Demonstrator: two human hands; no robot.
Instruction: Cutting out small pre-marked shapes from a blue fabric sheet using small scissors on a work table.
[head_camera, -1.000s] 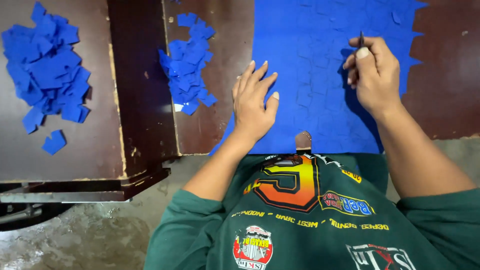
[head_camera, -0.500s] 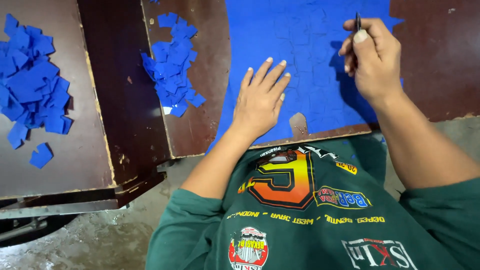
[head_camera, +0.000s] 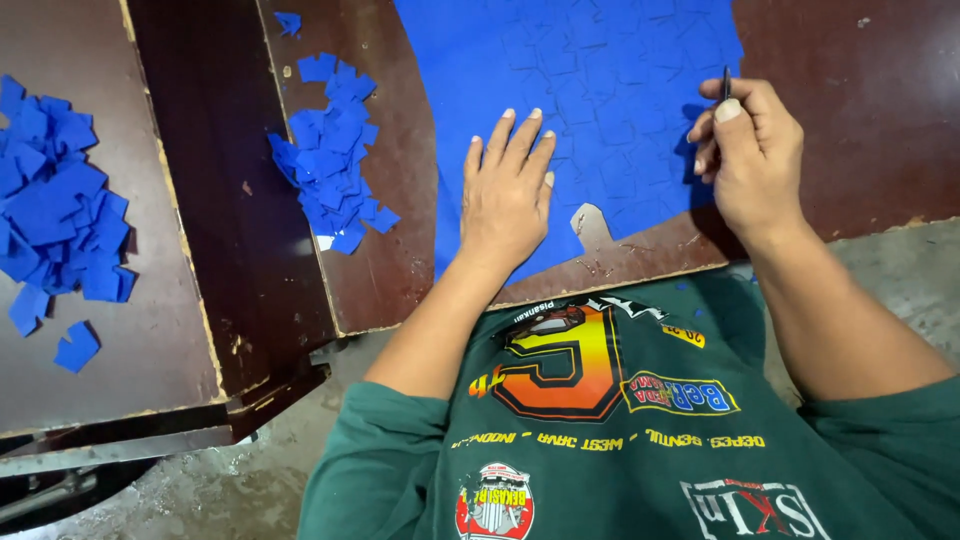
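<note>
A: What is the left hand (head_camera: 507, 195) doing?

B: It lies flat, palm down, on the blue sheet (head_camera: 590, 110), fingers straight and only slightly spread, pointing toward 12 o'clock. It grips nothing; it just presses on the sheet near the lower edge.

A: And the right hand (head_camera: 752, 165)?

B: It is curled closed around a thin dark tool (head_camera: 726, 84), pinched between thumb and forefinger. The tool's tip sticks up at 12 o'clock from the fist. I cannot tell what kind of tool it is. The hand rests at the sheet's right edge, at 3 o'clock from the left hand.

A: Where does the sheet sit?

B: On a dark brown board (head_camera: 850, 120), covering its upper middle. Faint cut lines cross the sheet, and a small notch shows in its lower edge, just at 4 o'clock from the left hand.

A: Anything else nearby?

B: A heap of blue cut pieces (head_camera: 330, 160) lies on the same board at 9 o'clock from the left hand, well apart from it. A second, larger heap (head_camera: 55, 215) sits on another brown board (head_camera: 140, 350) at far left.
</note>
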